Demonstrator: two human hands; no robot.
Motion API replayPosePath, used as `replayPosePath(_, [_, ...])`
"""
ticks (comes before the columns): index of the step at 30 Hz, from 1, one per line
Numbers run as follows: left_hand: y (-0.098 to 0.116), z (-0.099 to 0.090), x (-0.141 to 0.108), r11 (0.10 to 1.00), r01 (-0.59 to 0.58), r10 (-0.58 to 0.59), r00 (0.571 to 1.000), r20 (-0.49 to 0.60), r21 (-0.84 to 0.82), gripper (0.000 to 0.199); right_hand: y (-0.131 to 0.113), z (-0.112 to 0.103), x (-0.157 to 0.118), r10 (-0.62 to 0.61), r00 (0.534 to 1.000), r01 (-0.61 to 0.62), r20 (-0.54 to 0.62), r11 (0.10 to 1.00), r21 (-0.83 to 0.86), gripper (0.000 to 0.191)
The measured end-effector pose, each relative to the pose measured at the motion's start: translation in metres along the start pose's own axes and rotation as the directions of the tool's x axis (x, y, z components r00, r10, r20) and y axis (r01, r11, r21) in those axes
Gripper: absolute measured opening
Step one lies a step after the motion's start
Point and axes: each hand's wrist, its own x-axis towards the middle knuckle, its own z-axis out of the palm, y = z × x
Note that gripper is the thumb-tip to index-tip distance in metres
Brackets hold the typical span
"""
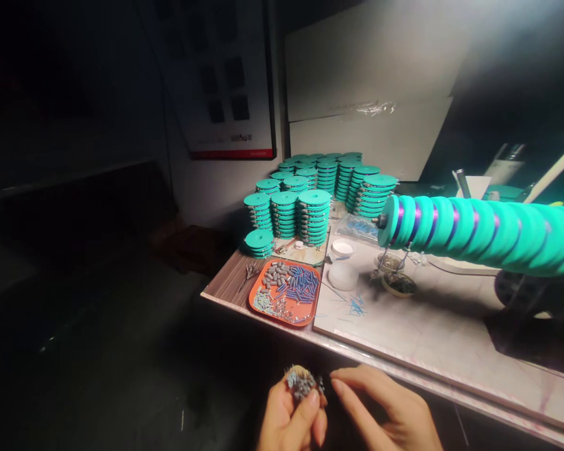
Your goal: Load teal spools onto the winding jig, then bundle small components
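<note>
Below the table's front edge, my left hand (291,416) holds a small bundle of grey pieces (303,383) between thumb and fingers. A pale yellowish patch shows at the bundle's top. Just to the right is my right hand (385,407), its thumb and index finger pinched close together beside the bundle. Whatever its fingertips may hold is too small to make out. Beyond the hands, an orange tray (289,318) on the table carries grey cylinders, dark blue rods, pale green pieces and small metal parts.
Stacks of green spools (314,216) stand at the back left. A row of green discs on a shaft (479,232) extends over the table at right. Small bowls (343,275), blue strips (356,306) and a plastic bag (357,227) lie behind the front edge.
</note>
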Motion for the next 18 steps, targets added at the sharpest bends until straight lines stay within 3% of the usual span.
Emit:
replayPosePath(6, [-0.001, 0.001, -0.005, 1.000, -0.007, 0.008, 1.000, 0.023, -0.016, 0.046, -0.004, 0.003, 0.004, 0.047, 0.998, -0.051, 0.050, 0.994, 0.093, 0.016])
replayPosePath(10, [-0.002, 0.003, -0.006, 0.992, -0.082, 0.074, 0.994, -0.082, -0.091, 0.048, 0.000, 0.006, -0.006, 0.054, 0.995, -0.058, 0.088, 0.997, 0.045, 0.011])
replayPosePath(15, [0.000, 0.004, -0.003, 0.997, 0.036, -0.034, 0.999, 0.024, -0.069, 0.045, 0.007, 0.019, -0.016, 0.066, 0.996, -0.064, -0.060, 0.997, 0.045, 0.015])
replayPosePath(18, [0.001, 0.003, -0.001, 0.995, 0.055, -0.053, 0.998, 0.036, -0.083, 0.045, 0.008, 0.022, -0.018, 0.028, 0.996, -0.025, -0.086, 0.999, 0.036, 0.015])
